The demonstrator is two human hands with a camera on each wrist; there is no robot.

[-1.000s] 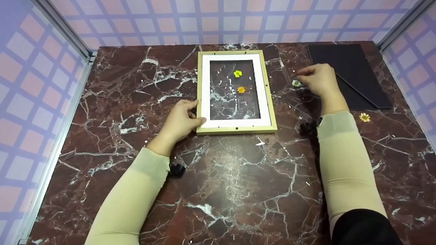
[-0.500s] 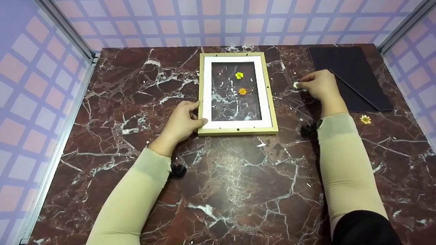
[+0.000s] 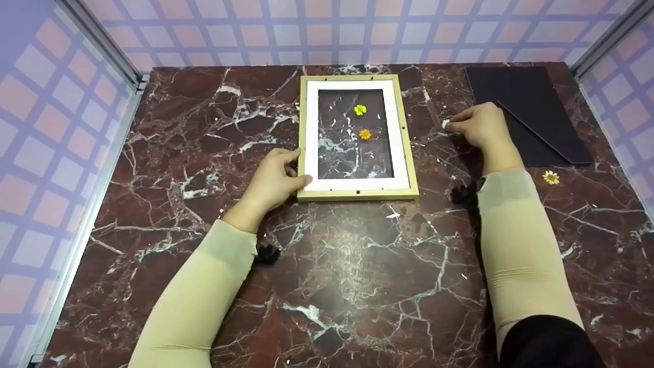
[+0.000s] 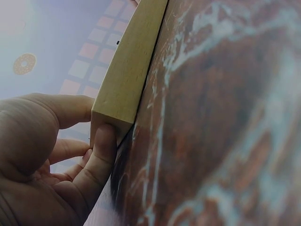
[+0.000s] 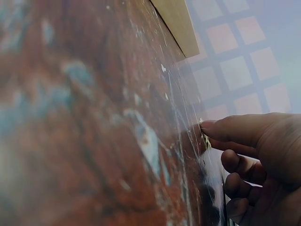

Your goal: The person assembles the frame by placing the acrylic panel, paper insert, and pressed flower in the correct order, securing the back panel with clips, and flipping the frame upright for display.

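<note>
A wooden picture frame (image 3: 414, 174) with a white mat lies on the marbled table. Through its window a yellow flower (image 3: 360, 110) and an orange flower (image 3: 364, 134) show. My left hand (image 3: 273, 179) grips the frame at its lower left edge, thumb on the near corner; in the left wrist view fingers (image 4: 104, 141) press the wood. Right of the frame, my right hand (image 3: 483, 125) pinches a small white flower (image 3: 445, 123) low at the tabletop. Its fingertips partly cover this flower, and only a bit of it shows in the right wrist view.
Behind the right hand lies a black backing board (image 3: 541, 97) with a slanted flap or strut. A pale yellow flower (image 3: 551, 177) rests below the board. Checked walls (image 3: 255, 36) stand round the back and sides of the table.
My right hand has closed its thumb and finger on the white flower, which lay loose beside the fingertips before. The left hand keeps its grip on the frame.
</note>
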